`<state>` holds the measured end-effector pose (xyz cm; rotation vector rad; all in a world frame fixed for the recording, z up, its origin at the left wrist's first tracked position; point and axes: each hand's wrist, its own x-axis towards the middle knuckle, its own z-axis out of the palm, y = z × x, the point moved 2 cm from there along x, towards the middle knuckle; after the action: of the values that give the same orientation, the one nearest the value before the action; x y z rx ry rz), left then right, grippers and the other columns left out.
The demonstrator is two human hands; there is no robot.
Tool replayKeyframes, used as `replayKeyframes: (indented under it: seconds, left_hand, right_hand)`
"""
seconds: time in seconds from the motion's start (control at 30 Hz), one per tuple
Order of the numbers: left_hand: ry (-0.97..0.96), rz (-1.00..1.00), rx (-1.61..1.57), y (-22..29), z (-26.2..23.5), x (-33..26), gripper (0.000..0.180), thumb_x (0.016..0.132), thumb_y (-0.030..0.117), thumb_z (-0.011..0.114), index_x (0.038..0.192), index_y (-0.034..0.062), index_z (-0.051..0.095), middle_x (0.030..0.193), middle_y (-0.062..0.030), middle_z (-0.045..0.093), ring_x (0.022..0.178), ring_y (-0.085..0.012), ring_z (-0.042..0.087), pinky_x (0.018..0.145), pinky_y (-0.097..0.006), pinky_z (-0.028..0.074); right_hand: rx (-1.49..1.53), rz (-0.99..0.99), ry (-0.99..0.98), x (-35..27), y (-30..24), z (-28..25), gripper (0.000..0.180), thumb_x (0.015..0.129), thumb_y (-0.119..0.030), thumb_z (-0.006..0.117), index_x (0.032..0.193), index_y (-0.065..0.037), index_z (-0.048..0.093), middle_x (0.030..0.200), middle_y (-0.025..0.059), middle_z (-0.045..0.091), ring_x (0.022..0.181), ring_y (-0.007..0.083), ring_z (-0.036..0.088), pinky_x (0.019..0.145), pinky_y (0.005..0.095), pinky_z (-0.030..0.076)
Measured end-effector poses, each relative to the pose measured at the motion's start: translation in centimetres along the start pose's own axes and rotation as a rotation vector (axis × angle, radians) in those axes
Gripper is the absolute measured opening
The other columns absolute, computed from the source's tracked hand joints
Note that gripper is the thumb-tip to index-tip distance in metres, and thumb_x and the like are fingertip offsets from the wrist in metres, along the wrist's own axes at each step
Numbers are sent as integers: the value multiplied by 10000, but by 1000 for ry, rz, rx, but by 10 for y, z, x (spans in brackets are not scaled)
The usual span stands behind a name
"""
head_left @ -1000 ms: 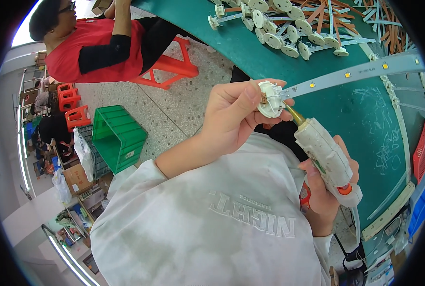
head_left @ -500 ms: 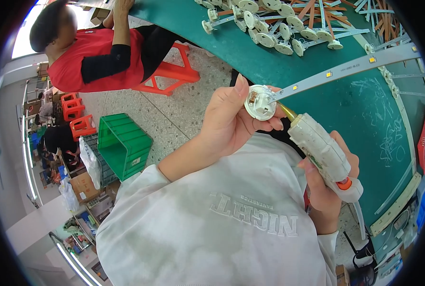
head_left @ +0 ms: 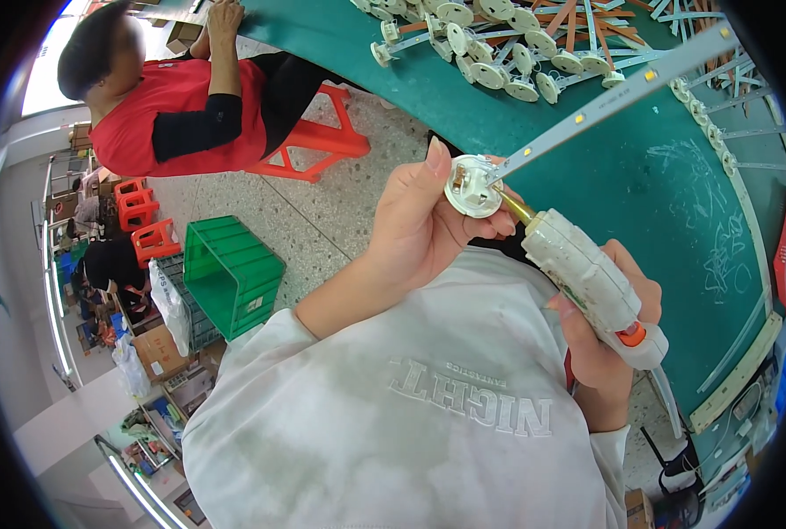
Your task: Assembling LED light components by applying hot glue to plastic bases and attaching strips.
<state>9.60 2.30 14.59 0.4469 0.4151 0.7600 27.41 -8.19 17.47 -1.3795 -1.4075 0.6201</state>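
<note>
My left hand [head_left: 428, 212] is closed on a round white lamp base [head_left: 472, 187], thumb at its rim and fingers underneath. From the base a long LED strip [head_left: 618, 99] with small yellow chips reaches up to the right. In my right hand [head_left: 609, 326] is a white hot glue gun [head_left: 587, 273] with an orange part at its back. The gun's brass nozzle [head_left: 518, 208] points into the base, its tip at the foot of the strip. Whether glue is coming out I cannot tell.
A green table [head_left: 622, 167] carries a heap of similar lamp bases [head_left: 490, 75] with strips, and a curved row of parts at right. A person in red [head_left: 177, 110] sits on an orange stool [head_left: 322, 137]. Left on the floor stands a green crate [head_left: 230, 278].
The glue gun has shifted slightly left and up, its nozzle tip now further into the base. The LED strip has tilted more steeply upward.
</note>
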Motion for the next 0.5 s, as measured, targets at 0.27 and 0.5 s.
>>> replayKeyframes:
  seconds: [0.27,0.5]
  left_hand:
    - [14,215,374,0,1,-4,582,939,395,559,1259,-84,480,1111,-229,631,983,-286,656,868,-384,542]
    - [21,260,442,0,4,-8,563,904,362,621,1269,-46,489,1133,-187,631,1021,-302,642,901,-428,519]
  right_hand:
    - [-9,14,18,-1,-3,2,118,565,17,648,624,-32,558,511,33,396,485,176,314,426,296,196]
    - [49,20,50,-4,-2,4,114,578,22,656,638,-24,571,518,40,402,491,178,330,428,299,212]
